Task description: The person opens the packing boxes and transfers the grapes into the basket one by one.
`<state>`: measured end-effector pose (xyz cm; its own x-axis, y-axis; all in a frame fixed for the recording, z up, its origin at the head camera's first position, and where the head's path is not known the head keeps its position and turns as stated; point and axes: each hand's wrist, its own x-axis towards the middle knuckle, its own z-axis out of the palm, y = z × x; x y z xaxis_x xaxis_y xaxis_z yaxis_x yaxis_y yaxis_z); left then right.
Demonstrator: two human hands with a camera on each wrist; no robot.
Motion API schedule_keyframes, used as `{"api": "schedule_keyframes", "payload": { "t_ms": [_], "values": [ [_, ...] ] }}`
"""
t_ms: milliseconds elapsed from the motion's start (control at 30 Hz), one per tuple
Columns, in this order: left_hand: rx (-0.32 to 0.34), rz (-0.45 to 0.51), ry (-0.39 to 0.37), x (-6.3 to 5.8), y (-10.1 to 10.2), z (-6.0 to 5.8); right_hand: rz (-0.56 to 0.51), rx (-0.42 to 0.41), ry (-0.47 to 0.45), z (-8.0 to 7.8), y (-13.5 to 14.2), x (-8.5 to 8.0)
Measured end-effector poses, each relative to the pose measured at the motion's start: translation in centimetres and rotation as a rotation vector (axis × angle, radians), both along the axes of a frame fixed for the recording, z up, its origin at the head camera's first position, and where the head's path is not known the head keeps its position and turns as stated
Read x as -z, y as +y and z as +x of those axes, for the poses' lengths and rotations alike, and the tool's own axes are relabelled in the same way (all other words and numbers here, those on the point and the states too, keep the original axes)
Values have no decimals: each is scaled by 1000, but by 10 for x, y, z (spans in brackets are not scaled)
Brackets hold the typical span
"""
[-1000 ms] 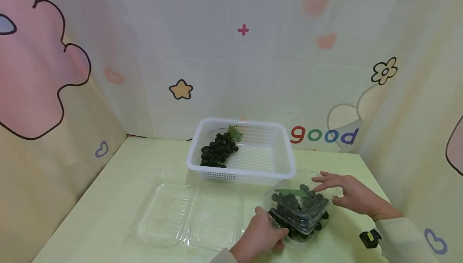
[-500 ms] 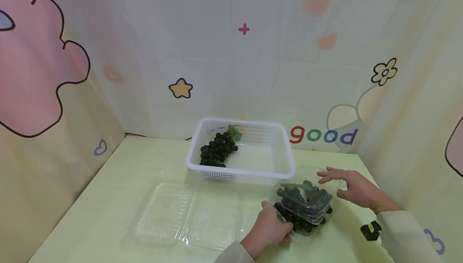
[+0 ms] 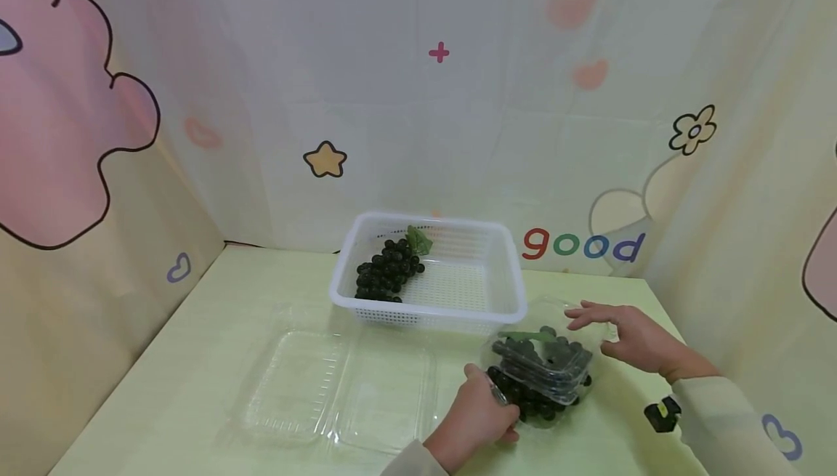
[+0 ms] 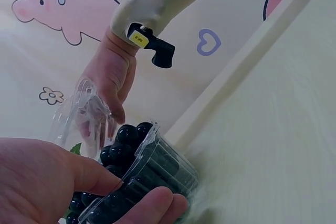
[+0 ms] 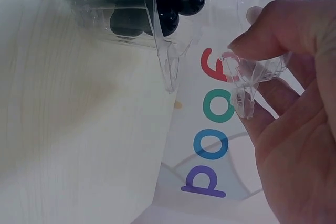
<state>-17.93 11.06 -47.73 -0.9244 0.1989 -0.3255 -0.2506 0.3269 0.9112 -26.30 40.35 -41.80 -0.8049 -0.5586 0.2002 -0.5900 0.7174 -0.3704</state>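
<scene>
At the near right of the pale green table (image 3: 196, 360), the left hand (image 3: 474, 418) curls thumb and fingers (image 4: 149, 205) round the near edge of a clear clamshell box (image 3: 543, 378) filled with dark grapes (image 3: 532, 396), palm down with the wrist low. The right hand (image 3: 637, 341) pinches the box's raised clear lid (image 5: 247, 85) between thumb and fingertips, forearm reaching in from the right. Behind stands a white basket (image 3: 510, 301); an opened empty clamshell (image 3: 340, 389) lies left.

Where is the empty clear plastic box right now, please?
In the head view, the empty box lies open on the table's near left, before the white basket.
</scene>
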Motion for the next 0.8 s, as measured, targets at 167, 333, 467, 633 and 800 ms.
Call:
{"api": "schedule_keyframes", "payload": {
  "t_ms": [167,333,467,633,800],
  "values": [
    [6,-21,22,-5,1,1,12,10,-17,-3,3,0],
    [36,-36,0,-4,6,-6,-26,-24,-2,-5,12,-5],
    [51,-32,13,-5,11,-10,-39,-44,1,-8,19,-8],
    [60,-42,30,-7,21,-13,-11,-25,0,-11,29,-16],
    [78,-19,0,-7,30,-18,37,31,-69,-13,36,-29]
  ]
}}
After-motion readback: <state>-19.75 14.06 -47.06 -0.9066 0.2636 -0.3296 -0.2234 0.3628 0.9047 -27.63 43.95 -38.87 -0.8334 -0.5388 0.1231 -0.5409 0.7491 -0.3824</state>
